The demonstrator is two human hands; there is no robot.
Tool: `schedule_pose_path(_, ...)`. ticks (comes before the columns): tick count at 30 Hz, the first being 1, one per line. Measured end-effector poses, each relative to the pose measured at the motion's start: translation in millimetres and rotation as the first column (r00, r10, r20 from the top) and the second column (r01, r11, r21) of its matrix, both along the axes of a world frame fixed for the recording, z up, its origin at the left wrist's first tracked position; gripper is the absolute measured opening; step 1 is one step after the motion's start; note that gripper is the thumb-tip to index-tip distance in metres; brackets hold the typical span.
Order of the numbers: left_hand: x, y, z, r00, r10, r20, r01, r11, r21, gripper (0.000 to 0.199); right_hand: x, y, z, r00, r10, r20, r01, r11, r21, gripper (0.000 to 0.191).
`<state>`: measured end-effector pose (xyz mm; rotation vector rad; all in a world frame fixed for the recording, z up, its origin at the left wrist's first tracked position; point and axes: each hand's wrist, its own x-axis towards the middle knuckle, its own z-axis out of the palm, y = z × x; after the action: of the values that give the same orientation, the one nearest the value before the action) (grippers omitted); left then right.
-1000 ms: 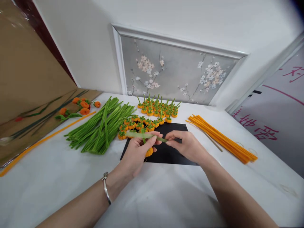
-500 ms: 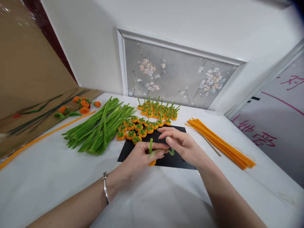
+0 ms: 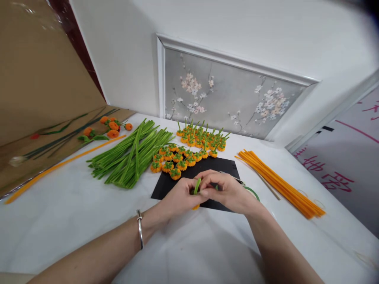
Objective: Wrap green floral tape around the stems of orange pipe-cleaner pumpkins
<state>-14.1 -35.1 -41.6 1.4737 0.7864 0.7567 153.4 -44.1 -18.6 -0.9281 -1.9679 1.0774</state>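
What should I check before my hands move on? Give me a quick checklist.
1. Left hand holds the orange piece: ok, its green stalk pokes up.
2. Right hand close to the left: ok, fingers together.
3. What the right hand pinches: cannot tell, hidden from view.
4. Green-edged ring fully visible: not ok, right hand partly covers it.
5. Green strips clear of both hands: ok, left of the black mat.

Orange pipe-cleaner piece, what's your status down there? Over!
Left hand holds orange piece, green stem poking up. Right hand up against left, grip hidden. Hands cover most of the piece; nothing else seen blocking.
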Motion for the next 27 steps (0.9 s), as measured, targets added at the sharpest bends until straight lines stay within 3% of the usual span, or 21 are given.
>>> schedule_pose_path(4,3.0,-4.1,4.6,0.992,0.065,0.111,-0.038,0.973,-0.228,0.025,1.6,-1.5,-6.5,0.947,-0.219,-0.236,0.219,0.975,-0.025,0.01)
schedule_pose_path(8,3.2,-7.0,10.5,0.987,0.159,-0.002,-0.15,0.932,-0.328,0.035,6.0,-4.3,-14.5,0.85,-0.358,-0.386,0.337,0.933,-0.125,0.014)
schedule_pose_path(10,2.0,-8.1,11.8,0.988,0.154,-0.006,-0.148,0.937,-0.317,0.034,8.5,-5.6,-17.6,0.856,-0.385,-0.344,0.347,0.923,-0.167,0.016)
schedule_pose_path(14,-0.8,-9.2,10.6,0.982,0.124,0.141,-0.064,0.926,-0.372,0.015,12.8,-8.5,-16.2,0.887,-0.42,-0.19,0.382,0.9,-0.21,0.026)
schedule_pose_path(17,-2.0,-8.9,8.8,0.972,0.11,0.206,-0.018,0.913,-0.407,0.017,14.6,-10.5,-10.4,0.898,-0.393,-0.195,0.323,0.893,-0.313,0.039)
schedule_pose_path(20,-2.5,-8.3,8.1,0.978,0.062,0.198,0.013,0.933,-0.359,0.014,14.7,-11.5,-6.8,0.885,-0.417,-0.207,0.315,0.863,-0.394,0.049)
schedule_pose_path(23,-2.9,-8.0,7.9,0.979,0.031,0.2,0.032,0.953,-0.303,0.022,14.4,-11.4,-9.4,0.869,-0.463,-0.174,0.377,0.848,-0.374,0.044)
schedule_pose_path(27,-3.2,-6.8,7.6,0.971,0.094,0.222,-0.018,0.946,-0.324,0.033,15.4,-10.3,-18.5,0.891,-0.432,-0.143,0.38,0.879,-0.287,0.034)
